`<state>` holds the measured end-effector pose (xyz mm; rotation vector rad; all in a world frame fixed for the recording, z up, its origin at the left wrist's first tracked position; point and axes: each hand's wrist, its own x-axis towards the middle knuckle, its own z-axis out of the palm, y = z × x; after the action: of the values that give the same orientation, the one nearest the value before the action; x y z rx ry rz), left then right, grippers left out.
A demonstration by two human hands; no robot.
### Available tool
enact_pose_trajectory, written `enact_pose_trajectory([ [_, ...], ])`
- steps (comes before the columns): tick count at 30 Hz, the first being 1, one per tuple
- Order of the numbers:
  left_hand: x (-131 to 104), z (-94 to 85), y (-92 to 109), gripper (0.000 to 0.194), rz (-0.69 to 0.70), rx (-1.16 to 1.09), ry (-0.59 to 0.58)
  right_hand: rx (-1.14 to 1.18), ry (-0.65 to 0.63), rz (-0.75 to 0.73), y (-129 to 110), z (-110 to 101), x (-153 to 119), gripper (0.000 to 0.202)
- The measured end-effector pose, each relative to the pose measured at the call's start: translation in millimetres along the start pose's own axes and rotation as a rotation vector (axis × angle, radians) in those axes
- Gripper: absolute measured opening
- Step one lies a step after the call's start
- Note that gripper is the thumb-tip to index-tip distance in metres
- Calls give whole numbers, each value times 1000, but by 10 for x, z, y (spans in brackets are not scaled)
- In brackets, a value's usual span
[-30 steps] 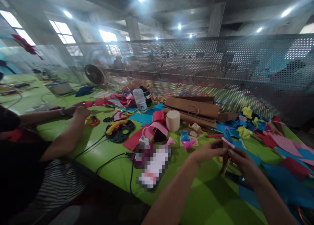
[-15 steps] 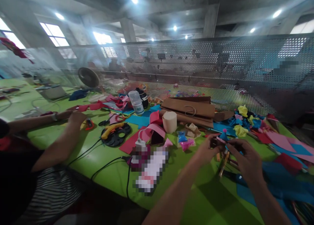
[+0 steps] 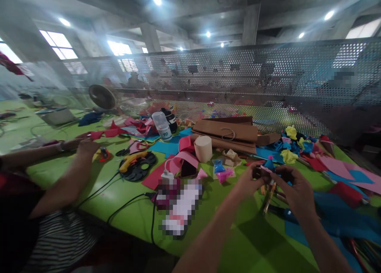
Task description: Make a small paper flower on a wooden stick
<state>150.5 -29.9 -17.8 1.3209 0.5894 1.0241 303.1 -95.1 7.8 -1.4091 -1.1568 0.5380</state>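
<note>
Above the right part of the green table (image 3: 220,241), both hands meet at a small blue cone-shaped party hat (image 3: 270,164) with a pink tip and a pink rim. My left hand (image 3: 252,179) has its fingers closed on the hat's left side. Thumb and fingers of my right hand (image 3: 294,187) pinch it from the right and below. A thin stick-like tool (image 3: 268,201) shows just beneath the hands; I cannot make out whether a finger touches it. Blue felt-like sheets (image 3: 342,217) lie beside my right forearm.
A co-worker's arms (image 3: 68,166) work at the left with red strips. Nearby are a yellow glue gun (image 3: 131,162) on a black disc, cables, a blurred phone (image 3: 183,209) and a beige roll (image 3: 203,148). Brown sheets (image 3: 224,134) and crumpled yellow pieces (image 3: 288,157) lie farther back.
The whole view has shifted slightly. Both hands stay at the small hat, with little visible change in their grip.
</note>
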Motion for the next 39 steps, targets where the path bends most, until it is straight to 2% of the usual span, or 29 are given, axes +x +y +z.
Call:
enact_pose_trajectory([
  [10,-11,-7,30,53,18,60,15,18,-56,33,-36,-28,16,41],
  [14,-11,-16,14,52,55,89,-18,18,-95,34,-30,-54,45,38],
  [19,-28,-51,31,53,91,204,-10,52,-100,19,-13,-38,61,41],
  [24,-61,-73,94,57,100,338,3,97,-146,130,-35,-39,59,42],
  [30,-76,-54,149,57,100,313,-35,137,-166,265,-62,-64,54,45],
  [39,-63,-59,97,55,115,376,1,151,-158,269,-22,-43,84,46],
])
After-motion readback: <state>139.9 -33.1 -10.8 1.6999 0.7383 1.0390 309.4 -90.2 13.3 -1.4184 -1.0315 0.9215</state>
